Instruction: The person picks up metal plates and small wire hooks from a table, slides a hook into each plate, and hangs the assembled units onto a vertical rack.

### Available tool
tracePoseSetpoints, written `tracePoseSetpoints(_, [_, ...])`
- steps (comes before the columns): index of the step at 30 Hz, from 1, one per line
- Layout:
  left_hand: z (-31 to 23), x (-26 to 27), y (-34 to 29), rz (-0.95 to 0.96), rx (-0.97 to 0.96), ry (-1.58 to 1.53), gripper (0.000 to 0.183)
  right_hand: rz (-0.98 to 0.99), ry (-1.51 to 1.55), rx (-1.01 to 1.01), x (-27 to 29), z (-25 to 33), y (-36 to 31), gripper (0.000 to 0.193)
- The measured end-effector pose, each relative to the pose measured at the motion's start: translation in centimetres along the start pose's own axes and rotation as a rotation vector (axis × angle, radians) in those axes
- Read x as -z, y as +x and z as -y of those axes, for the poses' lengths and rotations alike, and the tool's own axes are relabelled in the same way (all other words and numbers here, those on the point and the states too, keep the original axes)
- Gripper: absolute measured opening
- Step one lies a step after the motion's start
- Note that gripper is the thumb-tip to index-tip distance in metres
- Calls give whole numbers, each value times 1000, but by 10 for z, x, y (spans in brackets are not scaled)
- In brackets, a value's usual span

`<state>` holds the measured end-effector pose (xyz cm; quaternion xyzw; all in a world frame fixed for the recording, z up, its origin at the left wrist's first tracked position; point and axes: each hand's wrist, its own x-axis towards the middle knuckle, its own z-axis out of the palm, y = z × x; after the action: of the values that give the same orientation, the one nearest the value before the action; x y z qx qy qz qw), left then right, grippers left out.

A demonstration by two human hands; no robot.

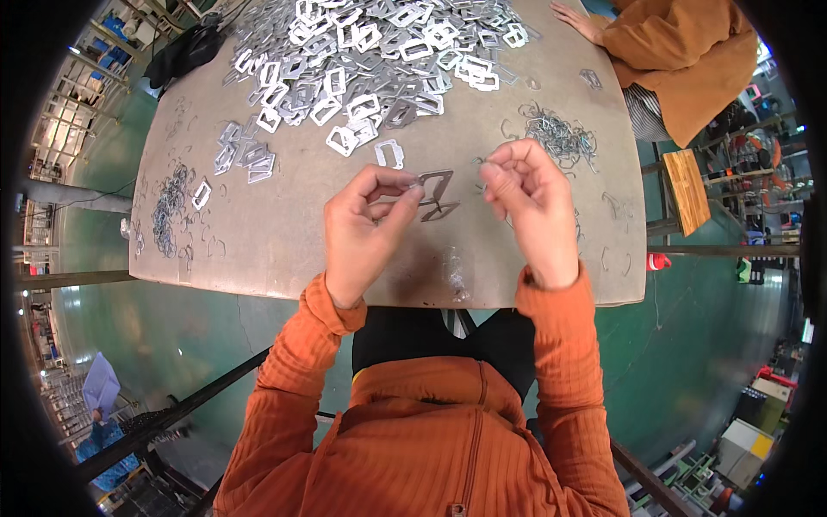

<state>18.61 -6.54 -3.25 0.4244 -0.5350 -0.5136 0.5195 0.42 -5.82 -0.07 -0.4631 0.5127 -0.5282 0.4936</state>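
My left hand (357, 233) pinches a flat grey metal frame (438, 175) with a rectangular opening, between thumb and forefinger. A second metal frame (441, 213) hangs just below it, close to the same fingers; how the two are joined cannot be made out. Across from it, my right hand (538, 211) is closed in a pinch on a thin bent wire piece (479, 161), which is partly blurred. Both hands are raised over the near part of the table (284, 224). A loose silver frame (389, 153) lies just beyond my left hand.
A large heap of metal frames (332, 82) covers the table's far side, with a smaller group (257, 159) nearer left. Bent wire pieces lie in piles at the right (560, 138) and left (168, 211). Another person's hand (579, 21) rests at the far right edge.
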Motion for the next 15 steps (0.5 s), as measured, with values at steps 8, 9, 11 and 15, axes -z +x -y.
tracePoseSetpoints(8, [-11, -27, -6, 7, -145, 118, 10, -124, 233, 79, -16, 17, -26, 16])
tracePoseSetpoints(9, [-12, -29, -6, 9, -156, 129, 10, -129, 218, 82, -15, 17, -26, 15])
tracePoseSetpoints(11, [-14, -31, -8, 14, -191, 155, 10, -138, 186, 88, -14, 17, -29, 15])
tracePoseSetpoints(15, [-13, -35, -12, 10, -211, 173, 10, -183, 218, 121, -14, 15, -34, 16])
